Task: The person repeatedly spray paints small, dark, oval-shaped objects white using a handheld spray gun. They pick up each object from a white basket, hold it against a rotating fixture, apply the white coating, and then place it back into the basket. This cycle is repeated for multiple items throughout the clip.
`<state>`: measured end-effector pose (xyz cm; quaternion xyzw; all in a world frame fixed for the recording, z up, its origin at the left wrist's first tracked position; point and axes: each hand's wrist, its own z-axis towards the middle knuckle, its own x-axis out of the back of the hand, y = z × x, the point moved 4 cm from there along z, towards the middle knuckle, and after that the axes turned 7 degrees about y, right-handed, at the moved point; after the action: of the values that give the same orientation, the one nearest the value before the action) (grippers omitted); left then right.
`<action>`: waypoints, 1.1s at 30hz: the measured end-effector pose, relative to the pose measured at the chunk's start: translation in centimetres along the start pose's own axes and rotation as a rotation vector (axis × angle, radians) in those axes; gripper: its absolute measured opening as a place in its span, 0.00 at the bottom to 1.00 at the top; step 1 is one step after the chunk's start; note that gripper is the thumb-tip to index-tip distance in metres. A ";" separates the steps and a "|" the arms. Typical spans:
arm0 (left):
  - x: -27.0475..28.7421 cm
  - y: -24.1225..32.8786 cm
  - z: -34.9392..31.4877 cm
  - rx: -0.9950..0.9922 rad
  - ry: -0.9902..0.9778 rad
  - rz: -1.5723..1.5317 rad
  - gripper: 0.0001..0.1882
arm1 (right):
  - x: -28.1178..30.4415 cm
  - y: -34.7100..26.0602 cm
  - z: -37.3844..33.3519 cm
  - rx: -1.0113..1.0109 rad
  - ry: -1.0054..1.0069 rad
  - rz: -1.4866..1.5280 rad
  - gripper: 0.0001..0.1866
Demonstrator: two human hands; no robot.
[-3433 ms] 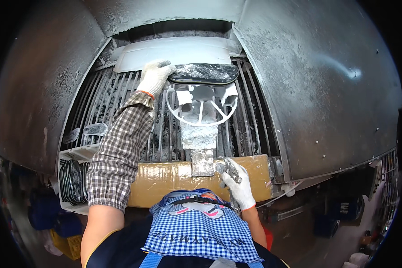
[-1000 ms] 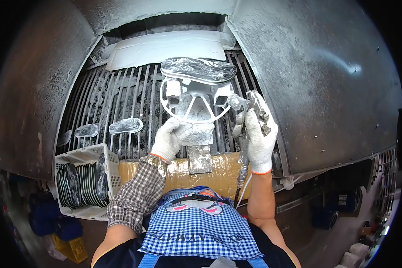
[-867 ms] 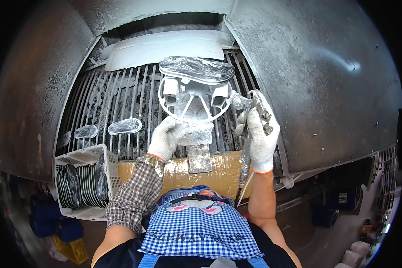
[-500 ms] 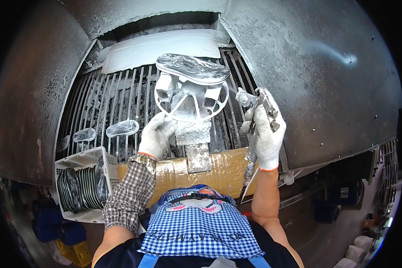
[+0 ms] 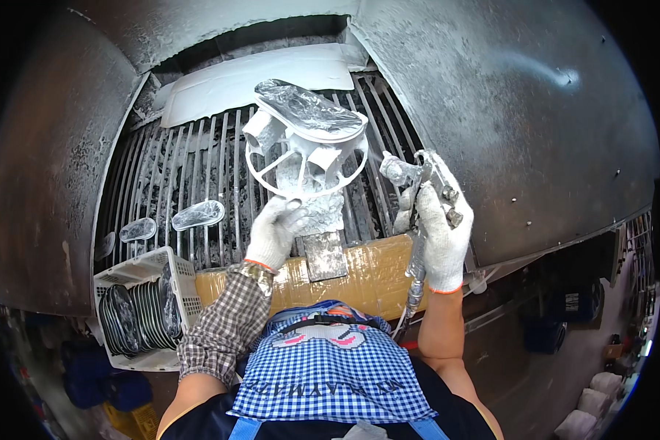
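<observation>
My right hand [image 5: 445, 231], in a white knit glove, is wrapped round a metal spray gun [image 5: 423, 187] crusted with pale coating. Its nozzle points left toward a white spoked turntable wheel [image 5: 317, 192]. On the wheel's white block supports lies a long, sole-shaped piece [image 5: 312, 110] with a white edge and a film-like, shiny dark top. My left hand [image 5: 273, 233], gloved as well, is at the wheel's near rim with its fingers curled against it. Below the wheel is a coated stand [image 5: 321, 216] on a flat metal bar [image 5: 325, 258].
Dark slatted bars [image 5: 198, 158] lie beneath, with several film-covered oval pieces [image 5: 199, 215] at left. A white basket [image 5: 189, 290] of stacked oval pieces stands at the near left. Metal walls [image 5: 521, 132] enclose the sides; a tape-covered brown edge [image 5: 378, 258] runs in front.
The wheel has turned, swinging the sole-shaped piece's right end nearer to me. My left hand has shifted right along the rim. The right hand keeps the spray gun in about the same place.
</observation>
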<state>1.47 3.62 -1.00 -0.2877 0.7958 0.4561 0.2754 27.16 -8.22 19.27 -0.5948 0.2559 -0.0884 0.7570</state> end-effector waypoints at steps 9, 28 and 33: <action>-4.2 0.1 -1.8 0.017 -0.080 -0.088 0.20 | 0.1 -0.3 0.1 -0.003 0.012 0.052 0.27; -0.8 5.6 0.5 -0.099 -0.063 0.046 0.23 | 0.6 1.5 0.4 -0.006 -0.043 0.123 0.28; -0.9 7.1 1.0 -0.105 -0.031 0.011 0.19 | -0.1 2.3 0.5 -0.060 -0.156 0.127 0.28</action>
<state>-2.82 7.65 3.24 -0.2902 0.7679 0.5034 0.2696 26.91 -7.12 17.22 -0.6049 0.2356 0.0141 0.7605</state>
